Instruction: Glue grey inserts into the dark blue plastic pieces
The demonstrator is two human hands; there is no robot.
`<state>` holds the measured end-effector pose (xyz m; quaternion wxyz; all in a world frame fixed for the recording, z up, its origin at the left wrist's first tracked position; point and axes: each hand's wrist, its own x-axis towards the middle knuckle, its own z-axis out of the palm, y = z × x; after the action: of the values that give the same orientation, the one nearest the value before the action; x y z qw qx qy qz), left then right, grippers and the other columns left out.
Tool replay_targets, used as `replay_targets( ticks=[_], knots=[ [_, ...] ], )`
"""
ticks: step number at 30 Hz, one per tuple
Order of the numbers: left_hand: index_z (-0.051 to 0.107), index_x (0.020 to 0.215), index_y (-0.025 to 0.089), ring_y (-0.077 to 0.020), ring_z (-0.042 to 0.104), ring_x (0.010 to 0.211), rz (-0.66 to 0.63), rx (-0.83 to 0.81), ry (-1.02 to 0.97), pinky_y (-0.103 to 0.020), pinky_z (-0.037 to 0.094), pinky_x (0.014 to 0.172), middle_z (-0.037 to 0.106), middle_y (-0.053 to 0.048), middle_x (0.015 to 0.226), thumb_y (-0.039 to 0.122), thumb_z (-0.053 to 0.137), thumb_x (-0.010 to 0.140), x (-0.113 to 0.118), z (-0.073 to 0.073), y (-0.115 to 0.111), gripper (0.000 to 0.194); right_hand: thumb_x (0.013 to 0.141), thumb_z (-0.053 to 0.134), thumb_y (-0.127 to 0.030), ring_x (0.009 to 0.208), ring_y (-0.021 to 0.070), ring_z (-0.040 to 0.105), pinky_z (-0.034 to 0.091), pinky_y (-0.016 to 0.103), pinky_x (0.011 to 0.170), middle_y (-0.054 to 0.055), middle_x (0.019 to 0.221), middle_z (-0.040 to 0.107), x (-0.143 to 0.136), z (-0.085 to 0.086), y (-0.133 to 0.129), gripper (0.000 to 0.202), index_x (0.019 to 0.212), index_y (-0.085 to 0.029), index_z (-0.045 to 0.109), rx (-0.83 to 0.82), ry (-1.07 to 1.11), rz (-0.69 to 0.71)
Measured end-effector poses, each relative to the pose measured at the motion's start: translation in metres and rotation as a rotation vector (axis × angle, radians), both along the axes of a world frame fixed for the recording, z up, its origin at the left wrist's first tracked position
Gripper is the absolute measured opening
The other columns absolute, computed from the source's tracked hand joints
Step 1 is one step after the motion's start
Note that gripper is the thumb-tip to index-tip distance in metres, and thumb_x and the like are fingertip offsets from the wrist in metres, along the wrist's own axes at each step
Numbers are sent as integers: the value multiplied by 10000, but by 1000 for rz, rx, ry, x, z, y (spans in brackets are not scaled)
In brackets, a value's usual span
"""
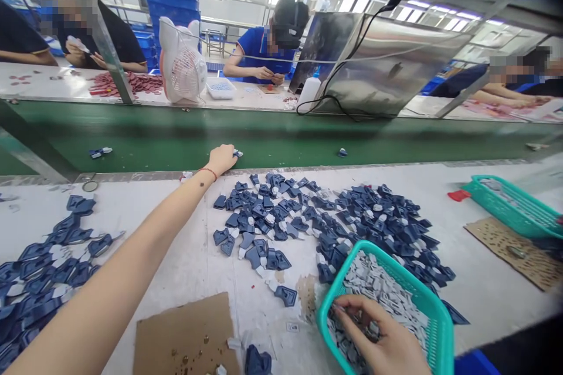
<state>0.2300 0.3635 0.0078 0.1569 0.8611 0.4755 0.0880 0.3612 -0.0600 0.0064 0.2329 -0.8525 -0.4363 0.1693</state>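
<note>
My left hand [223,158] is curled round a piece [238,153] at the belt [285,140] — handling that calls, I judge, for steadiness. My right hand [382,335] near-pinches inside the basket [443,334], hold unclear.

Yours: one left forearm [145,252], outstretched, its left hand [223,159] back uppermost with fingers curled; one right hand [387,337], nearer you, thumb [353,328] and index finger [363,303] close at the tips.
</note>
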Motion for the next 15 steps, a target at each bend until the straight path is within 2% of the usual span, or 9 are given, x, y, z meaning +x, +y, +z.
replay_targets(
  ticks=[3,6,9,12,15],
  knots=[
    [600,1172,154,-224,637,992,-15,8,-15,-436,539,849,634,-93,1165,351,577,929,-19,5,-11,314,784,614,-505,780,239,699,559,295,679,40,883,751,0,0,-8,338,981,-265,748,34,44,-67],
    [635,1064,143,-206,647,890,-70,-8,-37,-386,529,787,672,-68,1029,402,566,921,-50,14,-31,303,783,620,-494,837,247,708,570,281,677,45,981,756,-6,3,-13,294,909,-277,774,22,132,-30],
    [659,902,156,-233,642,794,-98,-35,-50,-321,471,663,694,-65,867,441,579,867,-82,18,-57,299,773,633,-497,827,247,709,571,270,660,52,1015,754,-13,7,-15,277,848,-274,779,-4,199,-13],
    [654,839,170,-262,632,735,-83,-75,-63,-309,404,588,695,-83,795,432,547,834,-112,15,-85,283,755,650,-507,785,248,712,568,265,650,62,918,767,-18,10,-16,294,842,-256,776,-43,294,-22],
    [662,926,169,-275,638,746,-72,-137,-90,-314,410,607,706,-90,822,411,526,809,-134,7,-111,301,716,689,-506,825,257,719,564,252,693,67,881,774,-20,14,-16,290,796,-240,773,-31,415,-35]
  ],
)
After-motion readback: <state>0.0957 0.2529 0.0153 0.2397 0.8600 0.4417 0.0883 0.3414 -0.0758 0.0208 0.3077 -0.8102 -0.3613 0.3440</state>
